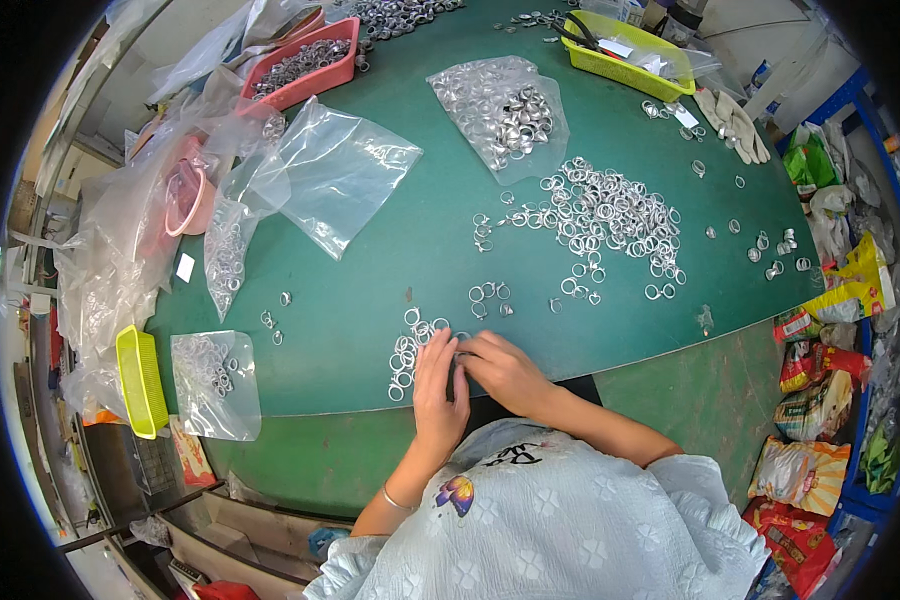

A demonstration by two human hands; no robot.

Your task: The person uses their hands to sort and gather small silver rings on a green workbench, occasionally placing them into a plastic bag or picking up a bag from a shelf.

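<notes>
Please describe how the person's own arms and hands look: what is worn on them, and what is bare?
Both forearms are bare. The left hand and right hand wear no gloves. A thin silver bangle circles the left wrist. Short ruffled sleeves of a pale blue textured top cover the upper arms.

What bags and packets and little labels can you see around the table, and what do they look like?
Clear plastic bag: top middle of the green table, full of silver rings.
Empty clear bag: upper left, flat and crinkled.
Small clear bag: lower left edge, a few rings inside.
Snack packets: right of the table, red, yellow and orange.
White label: left edge, small square.
</notes>
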